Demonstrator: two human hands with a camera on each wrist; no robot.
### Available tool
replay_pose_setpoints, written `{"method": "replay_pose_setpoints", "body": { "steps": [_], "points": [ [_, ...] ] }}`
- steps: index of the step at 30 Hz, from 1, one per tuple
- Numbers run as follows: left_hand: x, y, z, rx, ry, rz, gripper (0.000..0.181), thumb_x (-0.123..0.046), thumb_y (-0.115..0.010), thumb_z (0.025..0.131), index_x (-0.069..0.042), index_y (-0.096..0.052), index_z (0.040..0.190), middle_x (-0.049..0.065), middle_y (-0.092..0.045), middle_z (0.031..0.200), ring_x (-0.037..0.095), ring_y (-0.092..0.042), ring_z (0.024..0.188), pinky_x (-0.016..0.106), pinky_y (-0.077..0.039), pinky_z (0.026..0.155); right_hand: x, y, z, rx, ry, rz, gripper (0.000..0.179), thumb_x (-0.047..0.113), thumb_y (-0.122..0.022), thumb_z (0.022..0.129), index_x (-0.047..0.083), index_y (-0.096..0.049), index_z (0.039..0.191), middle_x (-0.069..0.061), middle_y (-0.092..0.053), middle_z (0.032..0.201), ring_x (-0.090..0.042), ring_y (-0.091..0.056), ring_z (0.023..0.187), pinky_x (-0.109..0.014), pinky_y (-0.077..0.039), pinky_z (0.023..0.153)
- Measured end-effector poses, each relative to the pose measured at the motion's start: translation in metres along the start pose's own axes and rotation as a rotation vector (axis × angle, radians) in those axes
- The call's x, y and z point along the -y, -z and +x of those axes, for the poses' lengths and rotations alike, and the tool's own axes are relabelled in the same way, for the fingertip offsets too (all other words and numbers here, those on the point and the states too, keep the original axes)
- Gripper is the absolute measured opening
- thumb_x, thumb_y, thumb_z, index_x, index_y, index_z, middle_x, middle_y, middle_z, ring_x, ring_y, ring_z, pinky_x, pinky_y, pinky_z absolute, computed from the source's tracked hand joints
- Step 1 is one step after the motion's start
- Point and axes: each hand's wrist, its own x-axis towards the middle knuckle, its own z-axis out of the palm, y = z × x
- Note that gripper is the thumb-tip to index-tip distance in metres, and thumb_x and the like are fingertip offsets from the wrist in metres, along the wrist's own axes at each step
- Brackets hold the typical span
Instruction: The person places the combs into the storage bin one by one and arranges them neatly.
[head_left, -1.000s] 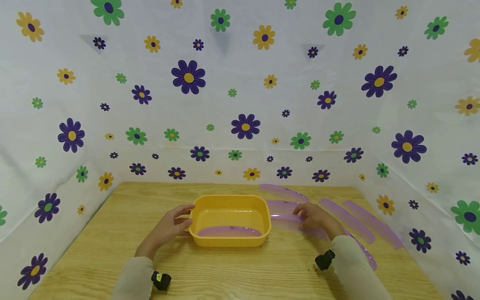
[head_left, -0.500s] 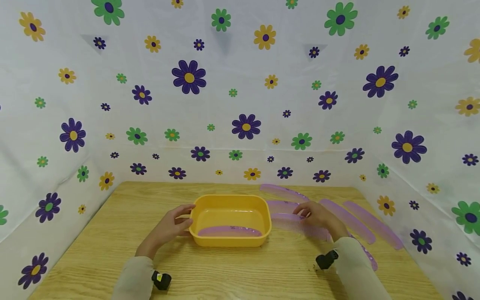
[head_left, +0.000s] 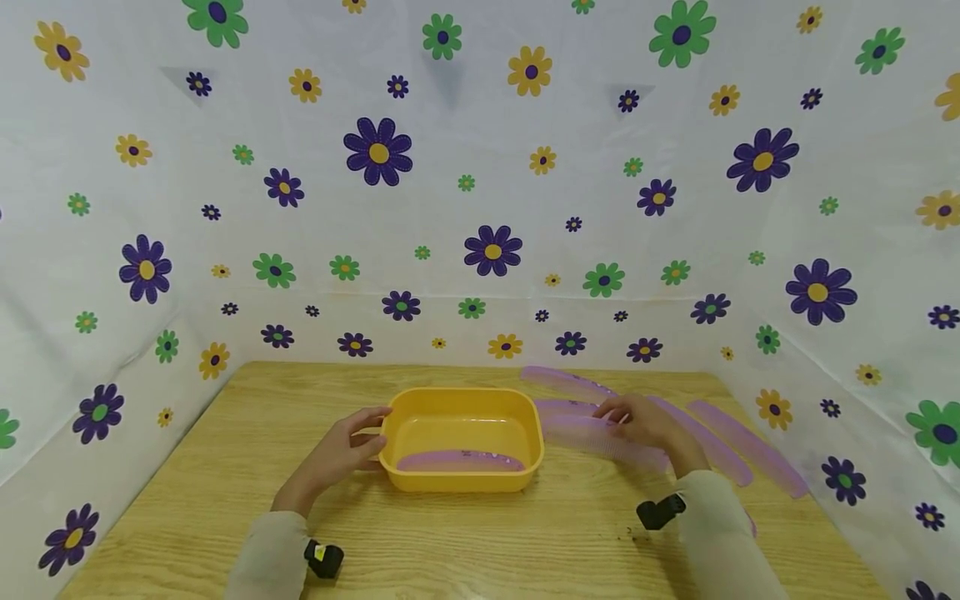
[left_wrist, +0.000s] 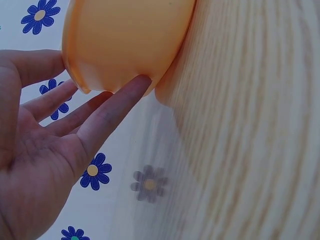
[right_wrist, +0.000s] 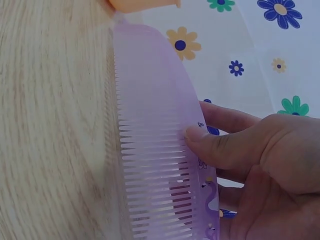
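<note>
Flowered white sheeting [head_left: 465, 108] rises behind and on both sides of a wood-grained table [head_left: 450, 542]. Right of the table's middle we find the lilac comb [right_wrist: 157, 120] in the grip of the right hand [head_left: 648, 423], which sits at 2 o'clock from the comb's middle and pinches its curved back, thumb on one face and fingers behind. Well away at 9 o'clock, past a yellow basin [head_left: 461, 481], we see the left hand [head_left: 341, 454], its fingers fairly straight and touching the basin's 9 o'clock end.

We can see through the lilac comb a little; its fine teeth turn coarser along its length, and small prints run along the back. Overhead it looks blurred, teeth towards 6 o'clock, and we cannot tell whether they touch the wood.

Inside the basin, by its 6 o'clock wall, lies a patterned comb [head_left: 450, 460]. Further lilac ones surround the held comb: a partly covered comb [head_left: 562, 407] and a far comb [head_left: 562, 381] towards 11 o'clock, two slanting combs [head_left: 750, 448] towards 3 o'clock.
</note>
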Motion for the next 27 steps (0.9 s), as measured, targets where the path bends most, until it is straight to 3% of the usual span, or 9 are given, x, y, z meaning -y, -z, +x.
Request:
{"method": "replay_pose_setpoints", "body": {
  "steps": [17, 27],
  "points": [
    [0.001, -0.002, 0.000, -0.004, 0.026, -0.006, 0.055, -0.016, -0.059, 0.105, -0.004, -0.040, 0.156, 0.031, -0.039, 0.158, 0.049, -0.056, 0.134, 0.040, -0.065, 0.088, 0.010, 0.009, -0.001, -0.024, 0.003, 0.049, 0.025, -0.007, -0.062, 0.096, -0.008, -0.069, 0.120, -0.032, -0.067, 0.113, -0.028, -0.066, 0.090, -0.029, -0.057, 0.068],
    [0.002, 0.000, 0.001, -0.018, 0.041, -0.006, 0.055, -0.013, -0.059, 0.105, -0.006, -0.040, 0.156, 0.029, -0.039, 0.159, 0.049, -0.056, 0.135, 0.039, -0.065, 0.088, 0.019, 0.021, 0.006, -0.084, 0.079, -0.034, 0.022, -0.008, -0.064, 0.093, -0.004, -0.072, 0.114, -0.031, -0.068, 0.113, -0.036, -0.068, 0.095, -0.034, -0.058, 0.070]
  ]
}}
